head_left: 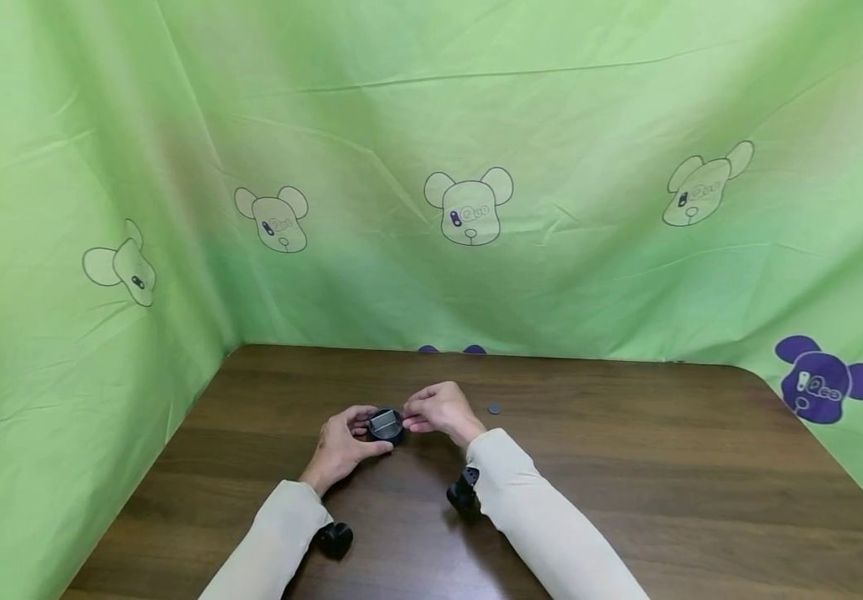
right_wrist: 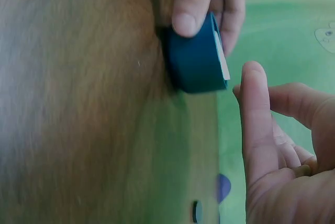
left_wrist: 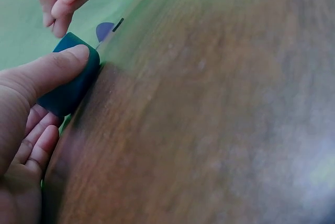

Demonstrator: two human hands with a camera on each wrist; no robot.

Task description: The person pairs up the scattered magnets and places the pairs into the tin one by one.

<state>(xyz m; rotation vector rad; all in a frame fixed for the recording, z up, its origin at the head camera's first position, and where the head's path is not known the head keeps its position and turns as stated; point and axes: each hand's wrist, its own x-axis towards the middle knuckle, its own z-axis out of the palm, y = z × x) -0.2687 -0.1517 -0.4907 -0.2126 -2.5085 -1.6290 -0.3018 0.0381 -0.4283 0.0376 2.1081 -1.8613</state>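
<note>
My left hand (head_left: 337,448) grips a short, round dark-blue container (right_wrist: 196,59) by its side, with the thumb on its near side and fingers around the far side. In the head view its open top shows grey rectangular faces with a line between them; a pale flat edge (right_wrist: 222,56) stands within the rim in the right wrist view. Close to the right side of that rim are the fingertips of my right hand (head_left: 437,408), thumb and forefinger near each other. I cannot tell whether something small is between them. A small grey-blue disc (head_left: 494,408) lies beyond my right wrist.
Both hands are over a brown wood-grain table (head_left: 626,467). A green cloth (head_left: 371,283) with bear-head prints hangs behind it and along its sides. Black wrist cameras sit under the left sleeve (head_left: 270,537) and the right sleeve (head_left: 544,517).
</note>
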